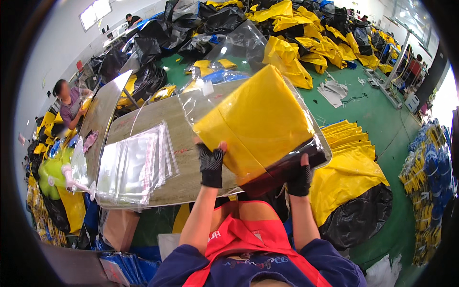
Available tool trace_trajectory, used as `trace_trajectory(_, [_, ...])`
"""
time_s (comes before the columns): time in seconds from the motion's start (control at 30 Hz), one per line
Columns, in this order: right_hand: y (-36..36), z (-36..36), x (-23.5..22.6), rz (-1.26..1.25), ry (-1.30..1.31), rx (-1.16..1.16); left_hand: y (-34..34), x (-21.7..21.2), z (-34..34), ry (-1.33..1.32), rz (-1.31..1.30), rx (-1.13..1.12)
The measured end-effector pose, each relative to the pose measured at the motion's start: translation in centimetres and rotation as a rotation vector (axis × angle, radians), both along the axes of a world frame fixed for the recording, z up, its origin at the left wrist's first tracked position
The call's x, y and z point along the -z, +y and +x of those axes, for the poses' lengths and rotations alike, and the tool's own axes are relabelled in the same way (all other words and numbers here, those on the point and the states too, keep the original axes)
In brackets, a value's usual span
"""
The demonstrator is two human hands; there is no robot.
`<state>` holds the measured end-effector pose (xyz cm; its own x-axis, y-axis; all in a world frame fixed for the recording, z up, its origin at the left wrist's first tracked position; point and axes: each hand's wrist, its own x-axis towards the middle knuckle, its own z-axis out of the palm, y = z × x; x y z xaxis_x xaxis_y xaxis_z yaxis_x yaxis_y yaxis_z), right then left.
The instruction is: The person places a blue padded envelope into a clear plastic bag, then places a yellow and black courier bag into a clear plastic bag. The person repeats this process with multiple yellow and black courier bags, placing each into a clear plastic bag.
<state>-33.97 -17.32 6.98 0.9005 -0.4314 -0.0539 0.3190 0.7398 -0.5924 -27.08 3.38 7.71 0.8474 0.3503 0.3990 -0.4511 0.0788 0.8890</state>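
A folded yellow sheet (256,122) with a black strip along its near edge is held above the table, tilted, in front of me. Clear plastic film spreads past its far and left edges. My left hand (211,163), in a black fingerless glove, grips the near left edge, thumb on top and fingers mostly hidden beneath. At the black near right corner my right hand (301,178), gloved the same way, is closed on it with the thumb up. Left of my hands, a fanned stack of clear plastic bags (136,160) lies on the brown table (191,184).
Yellow and black sheets (346,167) are piled right of the table. Tied bundles (428,186) stand farther right. A green fan (55,172) is at the left, near a co-worker (71,105) at another table. Large sheet heaps (306,40) cover the far floor.
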Motion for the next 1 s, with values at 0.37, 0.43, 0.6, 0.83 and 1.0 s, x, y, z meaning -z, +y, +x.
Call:
trace_trajectory(0.37, [3.3, 1.6, -0.9, 0.196, -0.148, -0.107, -5.1, 0.6, -8.7, 0.019, 0.421, 0.468])
trace_trajectory(0.43, [4.3, 1.1, -2.8, 0.187, -0.176, -0.194, -3.9, 6.8, -9.3, 0.022, 0.845, 0.367])
trace_trajectory(0.6, [3.7, 0.7, -1.0, 0.17, -0.185, -0.201, 0.7, -0.1, -8.9, 0.428, 0.6, 0.996])
trace_trajectory(0.83, [6.0, 0.8, -2.3, 0.285, -0.275, -0.244, 2.2, -4.4, -7.9, 0.273, 0.385, 0.53])
trace_trajectory(1.0, [7.0, 1.5, -0.5, 0.358, -0.31, -0.432, -1.9, 1.3, -7.8, -0.05, 0.6, -0.303])
